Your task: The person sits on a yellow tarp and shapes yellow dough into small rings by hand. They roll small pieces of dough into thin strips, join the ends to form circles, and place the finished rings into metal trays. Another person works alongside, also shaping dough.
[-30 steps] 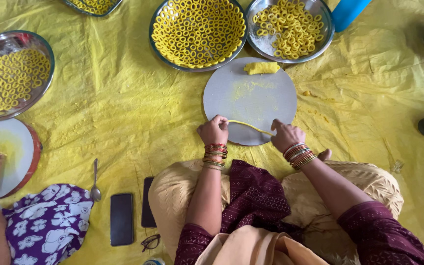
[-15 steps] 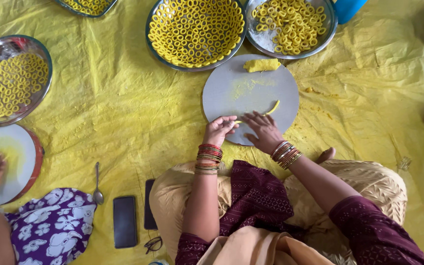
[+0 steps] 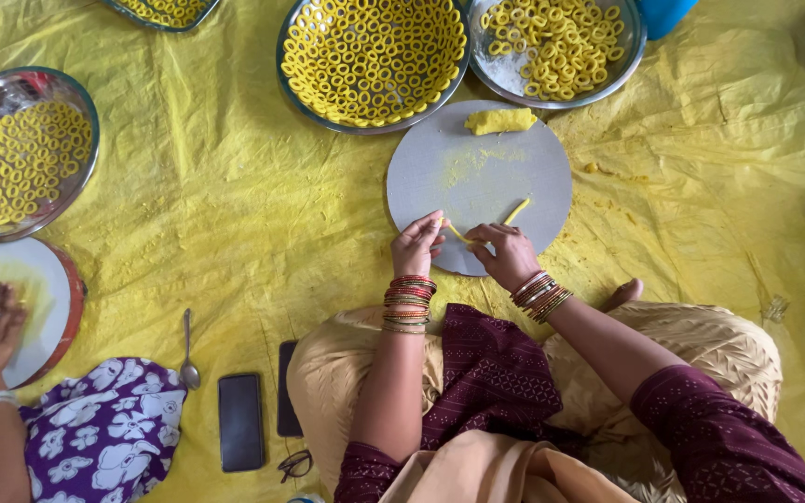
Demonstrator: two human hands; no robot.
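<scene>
Status from my remote station: many finished yellow rings already fill the large steel tray [image 3: 372, 58] at upper centre and the smaller tray [image 3: 559, 47] to its right. One dough lump [image 3: 499, 120] lies unrolled at the top of the round grey board [image 3: 514, 168], so I judge the work partly complete.

Hand pose: both hands meet at the board's lower edge, centre frame. The left hand [image 3: 416, 247] pinches one end of a thin dough strand [image 3: 458, 233] between fingertips; the right hand [image 3: 507, 253] pinches its other end, fingers curled, wrist bent inward. A short strand piece [image 3: 515, 211] lies loose on the board just above.
</scene>
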